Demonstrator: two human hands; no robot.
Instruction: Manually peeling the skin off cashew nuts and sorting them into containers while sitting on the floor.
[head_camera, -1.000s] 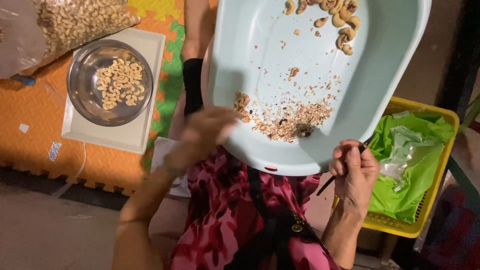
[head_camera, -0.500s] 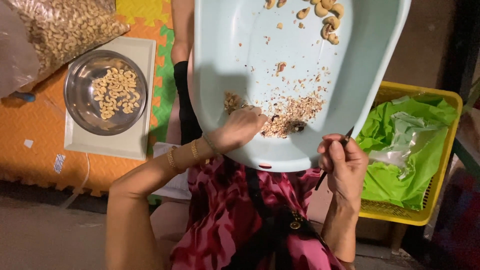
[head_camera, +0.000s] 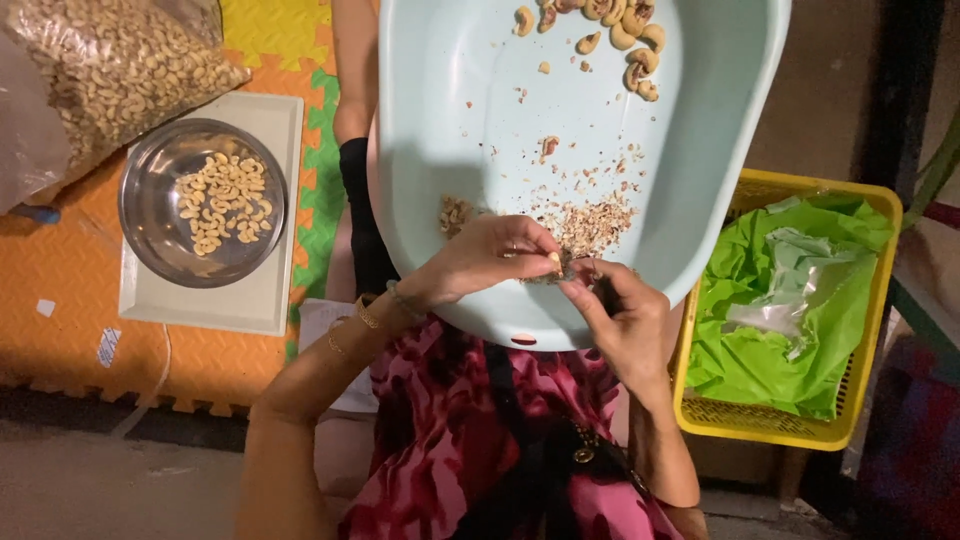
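A light blue plastic basin rests on my lap. Several whole cashew nuts lie at its far end, and a pile of shell crumbs lies near the front. My left hand pinches one cashew nut between fingertips over the basin's near edge. My right hand meets it from the right, fingertips touching the nut. The thin dark tool it carried is mostly hidden in its fist.
A steel bowl of peeled cashews stands on a white tray at the left, on an orange foam mat. A clear bag of cashews lies at the top left. A yellow basket lined with green plastic stands at the right.
My left hand reached into the basin, picked a cashew from the crumbs and drew it to the near edge. My right hand moved left from the basin's rim to meet it.
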